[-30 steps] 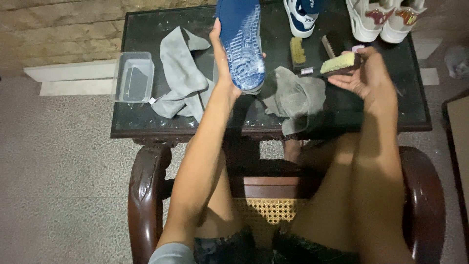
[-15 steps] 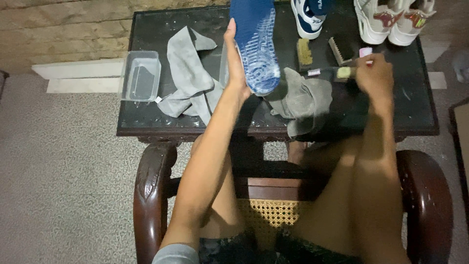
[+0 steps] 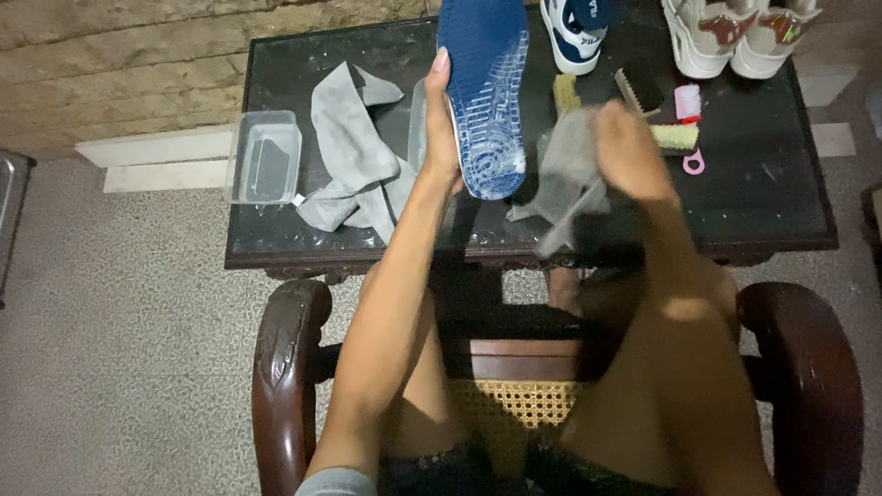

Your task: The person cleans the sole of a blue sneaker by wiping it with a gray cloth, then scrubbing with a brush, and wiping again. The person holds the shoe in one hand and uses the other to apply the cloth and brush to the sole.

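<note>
Left hand closed around the shoe, blue sole tipped up toward the camera over the table, so the tread is exposed. Right hand pinches a grey cloth just beside the sole (blurred); brush lies within reach.

Worktop: in front of the chair, beyond the knees.
Tub: on the worktop's left end.
Left cloth: right of the tub.
Shoe: held sole-up in the left hand, mid-worktop.
Right cloth: in the right hand, right of the shoe.
Brushes: behind the right hand.
Pair of shoes: far right edge.
</note>
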